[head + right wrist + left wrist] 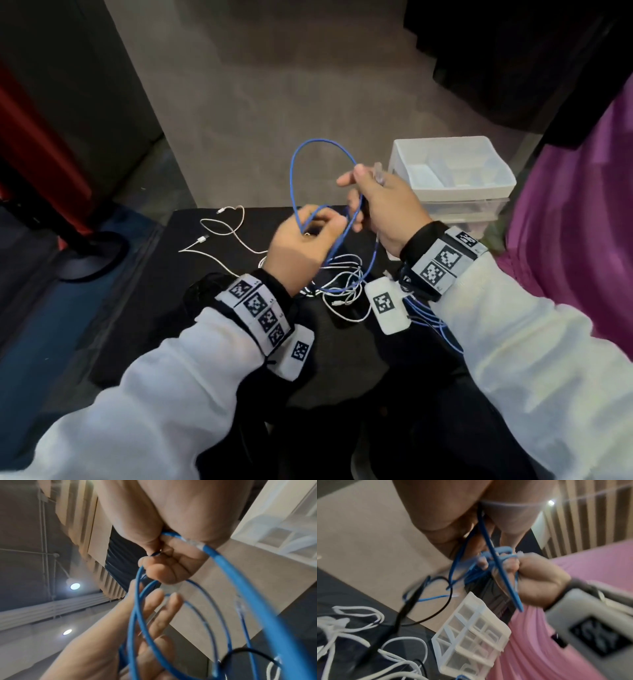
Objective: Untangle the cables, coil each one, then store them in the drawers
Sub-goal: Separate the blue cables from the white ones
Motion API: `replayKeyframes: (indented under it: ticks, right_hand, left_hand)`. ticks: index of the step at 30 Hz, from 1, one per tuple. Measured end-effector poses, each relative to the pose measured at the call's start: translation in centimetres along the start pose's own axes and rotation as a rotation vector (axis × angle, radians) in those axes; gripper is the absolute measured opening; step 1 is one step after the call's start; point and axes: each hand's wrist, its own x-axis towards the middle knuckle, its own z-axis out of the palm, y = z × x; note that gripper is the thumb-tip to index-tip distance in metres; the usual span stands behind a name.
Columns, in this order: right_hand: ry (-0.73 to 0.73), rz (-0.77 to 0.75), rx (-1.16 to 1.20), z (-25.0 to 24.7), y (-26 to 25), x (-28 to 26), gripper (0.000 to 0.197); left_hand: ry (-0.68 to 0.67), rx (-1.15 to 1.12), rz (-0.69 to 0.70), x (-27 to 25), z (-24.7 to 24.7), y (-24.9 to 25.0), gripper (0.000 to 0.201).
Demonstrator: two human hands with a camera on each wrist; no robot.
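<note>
Beyond my black table point(144, 308) lies grey floor point(274, 102), with a purple cloth point(575, 222) to the table's right and a red post's round black base point(92, 253) to its left.

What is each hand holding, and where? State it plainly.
Both hold the blue cable: the right hand grips it near its clear plug end, the left hand pinches a loop further along.

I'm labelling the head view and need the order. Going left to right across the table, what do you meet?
White cable lying loose → left hand pinching the blue cable → right hand gripping the same cable → white drawer unit.
</note>
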Motion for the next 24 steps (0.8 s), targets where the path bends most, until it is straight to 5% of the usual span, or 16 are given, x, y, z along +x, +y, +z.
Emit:
replayKeyframes:
  ticks: [8,12,16,18,24]
  right_hand:
    - [0.018,-0.016,0.017,-1.9,0.4,-0.8,0.032]
    - [0.012,0.109,0.130,-2.3,1.0,-1.7,0.031]
    - [-0.196,0.302,0.135,-2.2,2.5,-4.0,0.035]
    - [-0.288,0.296,0.019,-1.5,3.7,-5.1,0.028]
    - [-0.222,0.256,-0.106,0.2,6.5,-6.1,0.035]
  left_hand:
    - [-0.311,0.080,-0.170,-0.1,-0.7,1.5,0.029]
    - [-0.138,-0.014,-0.140,1.3,-1.6,1.2,0.023]
    - [0.036,-0.322,-0.284,2.3,-2.5,1.5,0.022]
    - [0.064,-0.444,-0.332,2.4,-2.6,1.8,0.023]
    - [0.067,-0.566,-0.338,2.2,-2.8,2.1,0.025]
